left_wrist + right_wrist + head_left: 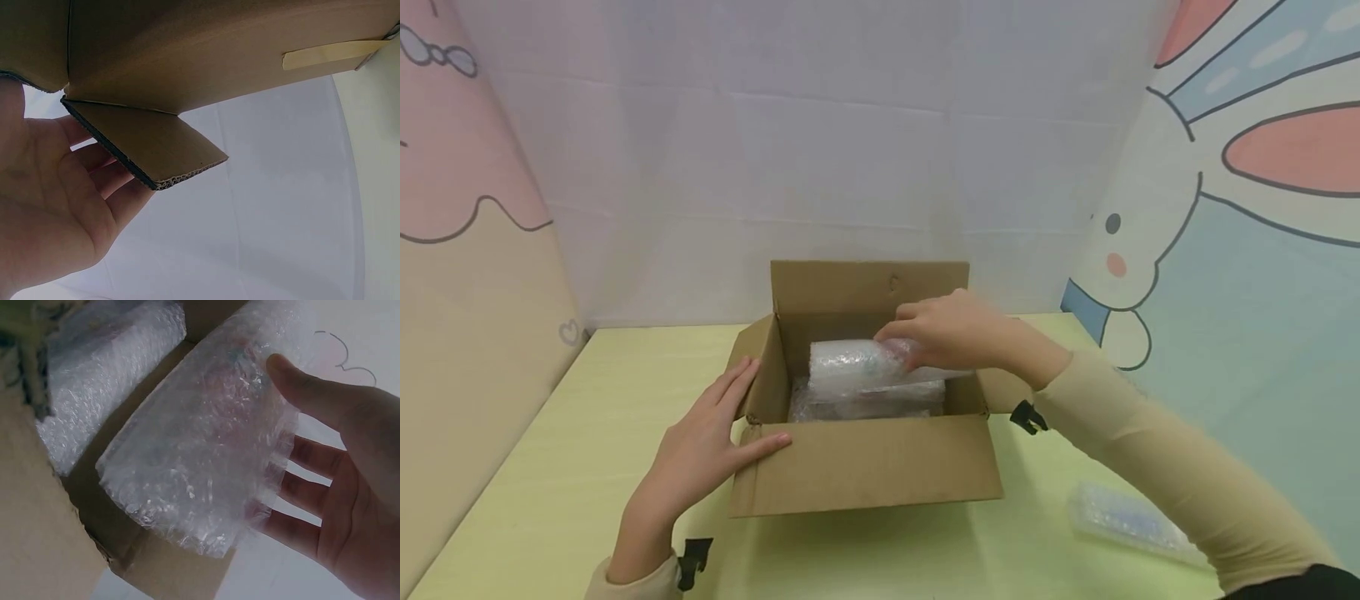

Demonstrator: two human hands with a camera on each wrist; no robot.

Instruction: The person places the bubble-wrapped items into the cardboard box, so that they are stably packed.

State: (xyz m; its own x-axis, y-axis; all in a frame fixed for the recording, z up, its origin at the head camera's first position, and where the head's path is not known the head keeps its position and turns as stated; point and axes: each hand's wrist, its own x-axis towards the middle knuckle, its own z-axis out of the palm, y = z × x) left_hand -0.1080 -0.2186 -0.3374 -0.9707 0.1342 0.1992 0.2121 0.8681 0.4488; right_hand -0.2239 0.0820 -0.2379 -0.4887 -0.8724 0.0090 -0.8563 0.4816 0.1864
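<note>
An open cardboard box (865,467) stands on the table with its flaps spread. My left hand (696,450) rests at its near left corner, the fingers along the left flap (144,140) and the thumb on the front flap. My right hand (958,332) holds a bubble-wrapped package (200,444) in the box's mouth, gripping one side of it between thumb and fingers. Faint reddish and greenish patches show through the wrap; what lies inside it cannot be made out. Under it in the box lies another bubble-wrapped package (112,369), partly hidden.
A flat bubble-wrapped item (1131,521) lies on the pale yellow table (587,433) to the right, partly under my right forearm. Behind the box hangs a white cloth (850,142). Walls with cartoon prints rise on both sides.
</note>
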